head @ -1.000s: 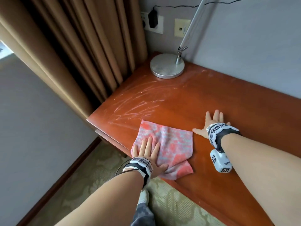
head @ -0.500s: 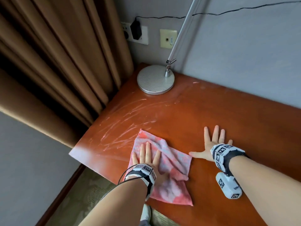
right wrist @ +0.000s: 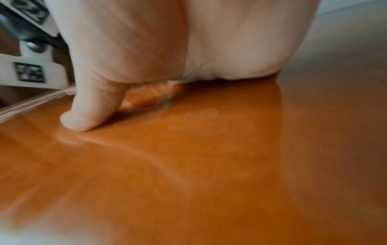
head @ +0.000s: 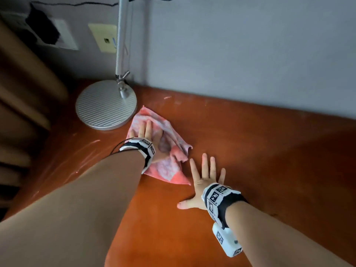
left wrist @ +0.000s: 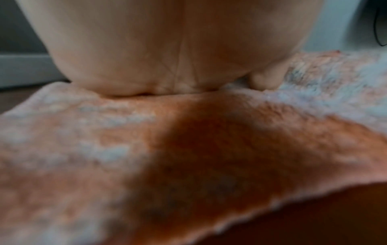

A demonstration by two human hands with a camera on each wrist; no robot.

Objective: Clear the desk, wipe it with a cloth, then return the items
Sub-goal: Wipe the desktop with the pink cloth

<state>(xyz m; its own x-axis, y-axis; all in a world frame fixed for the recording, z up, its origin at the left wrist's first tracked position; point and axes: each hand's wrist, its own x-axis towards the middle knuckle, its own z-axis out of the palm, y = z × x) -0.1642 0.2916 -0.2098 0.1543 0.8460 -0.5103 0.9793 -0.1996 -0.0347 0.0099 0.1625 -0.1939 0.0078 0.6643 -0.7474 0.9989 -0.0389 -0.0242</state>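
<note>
A pink and pale-blue cloth (head: pixel 169 166) lies rumpled on the reddish wooden desk (head: pixel 260 151), right beside the lamp base. My left hand (head: pixel 148 132) presses flat on it with straight fingers; in the left wrist view the palm (left wrist: pixel 167 49) bears down on the cloth (left wrist: pixel 188 149). My right hand (head: pixel 204 180) lies flat on the bare desk just right of the cloth, fingers spread, thumb out to the left. In the right wrist view the palm (right wrist: pixel 188 41) and thumb rest on the glossy desk (right wrist: pixel 209 165).
A silver desk lamp with a round ribbed base (head: pixel 106 105) stands at the desk's back left corner, its pole (head: pixel 121 35) rising along the grey wall. Wall sockets (head: pixel 52 33) with a black plug sit behind it. Brown curtains (head: pixel 23 93) hang to the left.
My left hand has pushed the cloth from the desk's front edge back toward the lamp base, bunching it. The right hand stays flat on the desk.
</note>
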